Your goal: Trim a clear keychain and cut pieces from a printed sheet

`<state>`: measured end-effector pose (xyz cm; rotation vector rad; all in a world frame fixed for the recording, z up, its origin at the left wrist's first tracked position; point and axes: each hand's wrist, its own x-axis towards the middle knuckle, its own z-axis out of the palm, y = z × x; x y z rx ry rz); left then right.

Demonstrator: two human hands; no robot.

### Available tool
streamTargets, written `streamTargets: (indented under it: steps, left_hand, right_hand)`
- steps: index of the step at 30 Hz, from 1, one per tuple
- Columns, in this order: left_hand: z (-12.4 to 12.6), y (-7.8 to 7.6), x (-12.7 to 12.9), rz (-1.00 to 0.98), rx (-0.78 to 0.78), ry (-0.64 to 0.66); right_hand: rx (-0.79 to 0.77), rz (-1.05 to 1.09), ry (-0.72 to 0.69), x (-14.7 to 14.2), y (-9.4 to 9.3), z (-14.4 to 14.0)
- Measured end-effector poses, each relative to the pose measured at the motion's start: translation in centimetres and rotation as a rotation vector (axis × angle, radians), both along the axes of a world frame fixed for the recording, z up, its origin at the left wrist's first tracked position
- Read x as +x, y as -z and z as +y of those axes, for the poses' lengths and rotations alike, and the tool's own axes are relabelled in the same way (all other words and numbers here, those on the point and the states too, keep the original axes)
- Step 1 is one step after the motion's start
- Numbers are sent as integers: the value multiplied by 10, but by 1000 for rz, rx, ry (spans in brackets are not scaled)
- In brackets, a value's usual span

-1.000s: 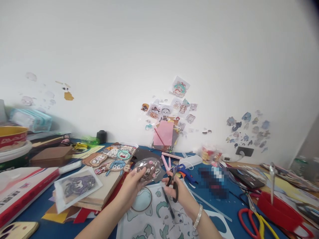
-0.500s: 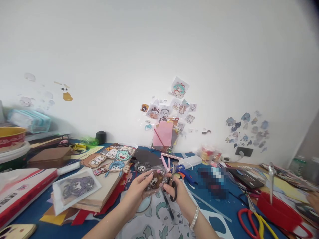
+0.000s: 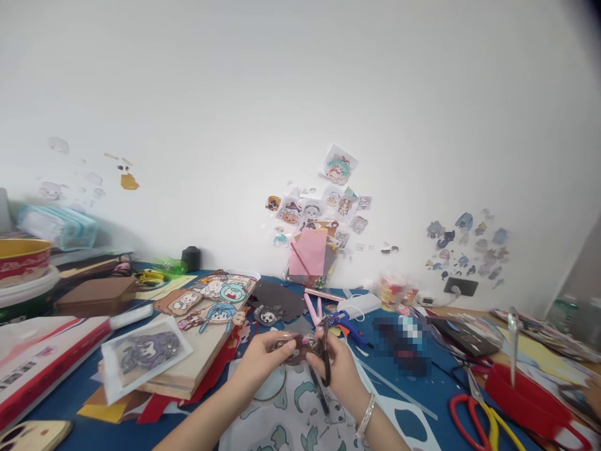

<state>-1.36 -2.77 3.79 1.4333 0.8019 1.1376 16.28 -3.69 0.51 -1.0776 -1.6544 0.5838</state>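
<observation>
Head view, and my main worry is the scissors. The right hand [image 3: 341,364] has the black-handled scissors [image 3: 327,371] in its grip while both thumbs crowd in on the brown piece [image 3: 295,357], so if that shiny surface slipped, a blade could nick a finger or scratch the piece. Can't tell whether the blades are apart or together, it's too blurry there. Twisting with both hands might also crease it, since it looks thin and bendy (just my guess). There's a dark slim thing [image 3: 320,393] showing against the patterned sheet [image 3: 286,413] too, and a hand dropping down could knock it toward the near edge of the blue table [image 3: 436,394].

As for fingers: the left hand [image 3: 267,358] is pinched on the piece's left end, thumb on the near side, the rest mostly hidden. The right thumb is up at the right end, maybe touching, can't say for sure. So the piece is between the hands, scissor handles just right of it, roughly over the sheet's far edge and well short of the table's far edge by the wall [image 3: 188,156].
</observation>
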Motion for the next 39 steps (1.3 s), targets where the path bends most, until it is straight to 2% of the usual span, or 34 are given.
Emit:
streamTargets:
  steps: [3, 7, 11, 14, 17, 23, 27, 30, 35, 39]
  left_hand:
    - [2, 0, -3, 193, 190, -54]
    - [0, 3, -6, 386, 409, -93]
    - [0, 9, -7, 480, 666, -22]
    - [1, 14, -7, 460, 768, -40]
    - [3, 19, -10, 443, 797, -28]
    - [5, 26, -15, 357, 800, 84]
    - [6, 28, -13, 392, 887, 17]
    - [3, 27, -12, 453, 933, 15]
    - [-4, 21, -10, 362, 792, 17]
    - [-8, 12, -3, 313, 593, -122]
  right_hand:
    - [225, -270, 111, 3, -8, -5]
    - [470, -518, 146, 4, -13, -8]
    - [553, -663, 222, 4, -7, -6]
    - [573, -680, 263, 5, -5, -6]
    - [593, -597, 247, 6, -7, -8]
    - [564, -400, 220, 9, -13, -10]
    - [583, -434, 170, 8, -13, -11]
    - [600, -469, 153, 7, -11, -11]
    - [582, -409, 157, 6, -11, -12]
    - [436, -279, 214, 5, -15, -14]
